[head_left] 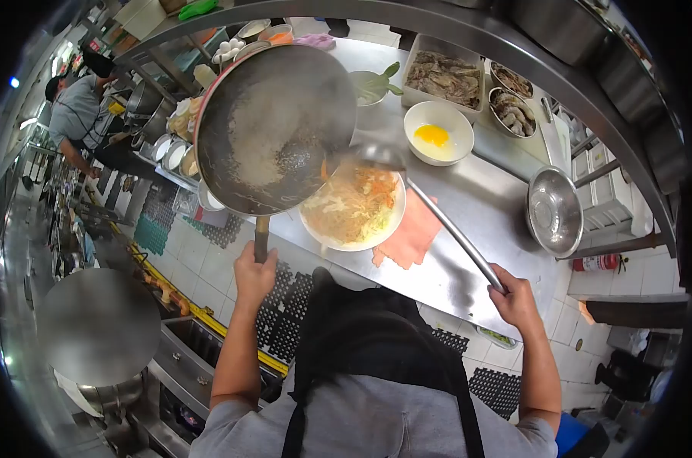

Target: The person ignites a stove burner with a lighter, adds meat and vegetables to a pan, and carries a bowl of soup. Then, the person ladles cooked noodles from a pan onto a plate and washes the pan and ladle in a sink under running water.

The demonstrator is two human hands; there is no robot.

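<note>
My left hand (pixel 255 273) is wrapped round the handle of a large dark wok (pixel 277 130), which is tilted over the worktop with its inside facing me and food residue on it. In my right hand (pixel 514 299) is the long handle of a metal ladle (pixel 454 229); its blurred bowl is beside the wok's rim. Below both, a white bowl (pixel 399 221) holds shredded orange and pale food, with some steam above it. A folded orange cloth (pixel 411 233) lies against the bowl's right side, partly under it.
A white bowl with egg yolk (pixel 432 136), a tray of raw seafood (pixel 445 80) and a steel bowl (pixel 554 211) stand on the steel worktop (pixel 498 198). An overhead shelf (pixel 407 17) crosses above. Another person (pixel 79 114) is at the far left.
</note>
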